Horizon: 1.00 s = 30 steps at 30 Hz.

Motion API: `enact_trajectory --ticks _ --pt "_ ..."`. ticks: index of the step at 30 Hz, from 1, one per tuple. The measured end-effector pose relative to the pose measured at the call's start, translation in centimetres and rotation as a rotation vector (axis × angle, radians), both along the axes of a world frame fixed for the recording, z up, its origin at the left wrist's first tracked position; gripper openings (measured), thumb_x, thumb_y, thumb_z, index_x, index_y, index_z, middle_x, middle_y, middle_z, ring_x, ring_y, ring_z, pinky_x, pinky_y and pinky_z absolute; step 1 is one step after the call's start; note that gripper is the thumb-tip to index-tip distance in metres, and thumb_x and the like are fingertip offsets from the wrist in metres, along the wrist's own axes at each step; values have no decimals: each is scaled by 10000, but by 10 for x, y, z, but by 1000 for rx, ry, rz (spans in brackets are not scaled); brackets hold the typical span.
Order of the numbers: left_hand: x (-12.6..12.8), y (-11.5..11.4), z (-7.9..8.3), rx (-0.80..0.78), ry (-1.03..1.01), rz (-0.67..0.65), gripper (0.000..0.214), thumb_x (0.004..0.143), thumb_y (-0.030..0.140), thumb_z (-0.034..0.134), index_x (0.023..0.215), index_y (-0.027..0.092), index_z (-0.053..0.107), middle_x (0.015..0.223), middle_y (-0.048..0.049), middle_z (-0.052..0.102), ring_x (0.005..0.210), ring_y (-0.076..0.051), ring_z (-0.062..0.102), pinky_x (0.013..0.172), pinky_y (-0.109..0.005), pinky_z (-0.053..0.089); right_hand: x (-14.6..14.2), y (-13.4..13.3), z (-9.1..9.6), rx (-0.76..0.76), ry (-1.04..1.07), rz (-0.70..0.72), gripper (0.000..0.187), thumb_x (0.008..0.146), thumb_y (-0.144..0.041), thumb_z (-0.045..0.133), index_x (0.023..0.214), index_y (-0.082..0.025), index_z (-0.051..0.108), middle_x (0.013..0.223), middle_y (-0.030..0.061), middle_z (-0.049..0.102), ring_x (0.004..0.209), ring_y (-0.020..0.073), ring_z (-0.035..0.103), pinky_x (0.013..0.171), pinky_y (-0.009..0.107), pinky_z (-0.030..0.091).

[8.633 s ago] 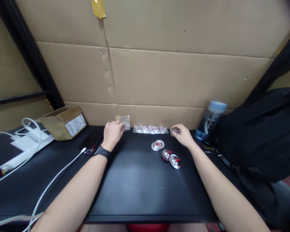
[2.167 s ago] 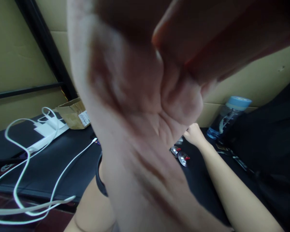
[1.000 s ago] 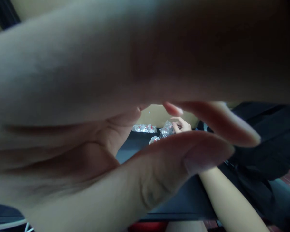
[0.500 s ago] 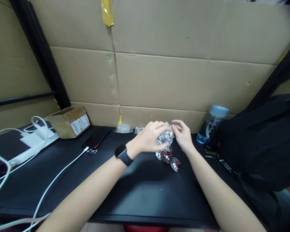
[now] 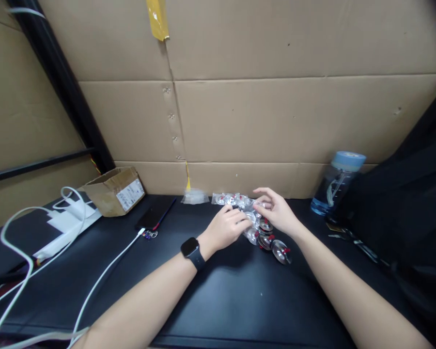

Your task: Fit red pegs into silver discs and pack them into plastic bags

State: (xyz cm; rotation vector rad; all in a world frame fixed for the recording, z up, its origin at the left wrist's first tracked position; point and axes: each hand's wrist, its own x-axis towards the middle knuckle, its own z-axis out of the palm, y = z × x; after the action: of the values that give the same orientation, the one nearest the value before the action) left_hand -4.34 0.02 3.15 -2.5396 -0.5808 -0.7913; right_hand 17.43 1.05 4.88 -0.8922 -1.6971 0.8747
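Note:
Shiny domed metal discs [image 5: 280,252] with red bits lie loose in a short line on the black table. Behind them is a clear plastic bag [image 5: 252,218], with discs showing in or under it. My right hand [image 5: 278,209] has its thumb and fingertips closed on the bag's upper right part. At the bag's left side, my left hand [image 5: 228,228] has curled fingers touching the plastic; its fingertips are partly hidden. More bagged discs [image 5: 230,199] lie in a row just beyond both hands.
Flat clear bags [image 5: 195,196] lie by the cardboard wall [image 5: 236,121]. Leftward are a phone [image 5: 155,213] on a white cable, an open cardboard box [image 5: 112,194] and a white power strip [image 5: 65,228]. A water bottle [image 5: 336,184] and black backpack [image 5: 410,208] stand right.
My left hand has drawn back from over the plastic bag, uncovering the row of bagged discs behind. My right hand stays at the bag. The camera view has shifted slightly.

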Motion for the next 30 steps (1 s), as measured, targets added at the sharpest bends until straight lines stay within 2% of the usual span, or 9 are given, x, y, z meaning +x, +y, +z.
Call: enact_trajectory --ticks 4,7,11,13,15,19,23,27,30 --pt "-16 11 5 -48 67 103 220 984 132 503 1042 212 700 970 -45 717 904 -185 633 835 -353 383 5 9 -6 18 -7 -124 384 832 -423 707 1133 -213 594 826 15 669 549 132 594 528 269 477" --pt "-40 26 11 -124 60 318 221 958 132 525 1016 207 724 994 -70 712 941 -214 633 818 -359 402 18 18 -10 49 -33 -235 321 853 -401 651 1102 -203 604 804 18 678 536 138 578 532 281 476" --pt "-79 45 11 -225 11 654 303 938 128 480 1038 213 753 1059 -102 706 1024 -267 626 842 -385 434 43 32 -24 193 -332 -441 219 860 -315 594 1027 -191 663 920 76 724 785 214 666 763 363 532" --pt "-93 51 7 -285 16 786 345 934 145 459 1115 213 745 1128 -118 696 1069 -295 615 862 -407 442 53 39 -35 225 -550 -479 250 881 -311 573 1067 -190 689 1109 125 721 1011 276 663 894 428 512" --pt "-102 55 2 -362 43 871 370 942 214 471 1228 219 705 1218 -134 671 1121 -324 592 900 -441 441 59 43 -46 190 -728 -476 325 919 -348 553 1184 -211 684 1325 142 655 1221 336 589 973 503 472" --pt "-109 58 -8 -542 88 901 451 984 363 426 1405 320 584 1352 -123 602 1205 -348 545 968 -506 413 57 49 -64 125 -873 -419 420 991 -404 463 1362 -279 615 1504 114 537 1377 362 475 1020 571 425" --pt "-111 60 -14 -571 68 925 472 1005 461 365 1426 372 559 1378 -123 569 1215 -354 518 989 -529 399 51 52 -67 101 -934 -382 449 1013 -410 412 1435 -327 542 1508 99 531 1363 352 475 996 572 421" --pt "-110 60 -16 -541 54 955 490 1002 491 363 1410 315 570 1425 -138 539 1256 -371 484 1016 -540 382 50 51 -60 80 -989 -473 377 992 -349 465 1337 -287 603 1379 121 620 1248 335 550 958 546 423" --pt "-106 58 -13 -501 53 955 481 992 445 405 1406 254 557 1432 -148 543 1263 -370 494 1008 -529 394 57 52 -57 90 -907 -524 299 983 -256 462 1210 -250 656 1230 118 702 1147 308 623 948 504 437"
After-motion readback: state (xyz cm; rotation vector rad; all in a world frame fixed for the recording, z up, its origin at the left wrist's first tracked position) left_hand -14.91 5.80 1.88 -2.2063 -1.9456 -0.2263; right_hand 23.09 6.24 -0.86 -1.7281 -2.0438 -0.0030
